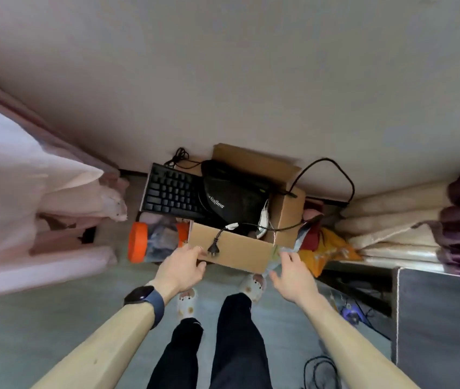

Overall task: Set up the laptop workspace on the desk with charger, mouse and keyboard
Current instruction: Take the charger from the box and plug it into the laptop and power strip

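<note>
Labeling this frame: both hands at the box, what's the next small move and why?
Probably close the right hand on the box's near right corner, then lift. The left hand already grips the left corner; the right is open, just short. Keyboard and plug overhang the box, so lift level.

orange-capped clear container [150,242] – lying left on floor | yellow bag [328,255] – crumpled right | folded bedding [397,220] stacked far right | pale fabric [26,175] draped left | grey cabinet [442,318] near right
</note>
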{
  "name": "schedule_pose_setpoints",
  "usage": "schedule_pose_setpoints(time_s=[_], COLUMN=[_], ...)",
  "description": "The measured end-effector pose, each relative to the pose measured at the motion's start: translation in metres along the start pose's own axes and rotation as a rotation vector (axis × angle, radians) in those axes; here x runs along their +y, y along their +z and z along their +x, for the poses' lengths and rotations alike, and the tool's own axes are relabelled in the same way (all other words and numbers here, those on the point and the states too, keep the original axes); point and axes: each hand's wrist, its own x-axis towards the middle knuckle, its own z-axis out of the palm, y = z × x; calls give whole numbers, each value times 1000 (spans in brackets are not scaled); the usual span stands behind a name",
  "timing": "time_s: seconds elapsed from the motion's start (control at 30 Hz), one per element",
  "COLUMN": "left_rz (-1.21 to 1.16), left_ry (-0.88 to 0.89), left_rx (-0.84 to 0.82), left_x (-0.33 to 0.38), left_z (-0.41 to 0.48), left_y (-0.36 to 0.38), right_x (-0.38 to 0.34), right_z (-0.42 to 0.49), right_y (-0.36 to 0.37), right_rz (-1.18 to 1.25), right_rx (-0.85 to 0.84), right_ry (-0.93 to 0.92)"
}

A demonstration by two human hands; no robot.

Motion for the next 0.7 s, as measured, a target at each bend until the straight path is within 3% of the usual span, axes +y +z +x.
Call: schedule_pose_setpoints(time_s=[0.2,0.33,0.43,0.53,0.6,0.7], left_rz=[-31,-51,47,155,178,202], left_ry=[-52,-27,16,142,294,417], left_rx=[-22,-38,23,91,189,155], left_x=[18,27,36,46,50,50], left_z=[66,78,80,79,80,79], left_y=[46,75,80,77,70,51], right_x=[25,35,36,30,21,14], right_z=[120,157,152,115,77,44], right_y=[-9,-3,2,-7,-21,-43], right_rz=[-174,-366,-527,-297,-136,3], right_rx=[-9,-130,-109,49,60,-33], right_ry=[20,68,-52,-327,-478,-485])
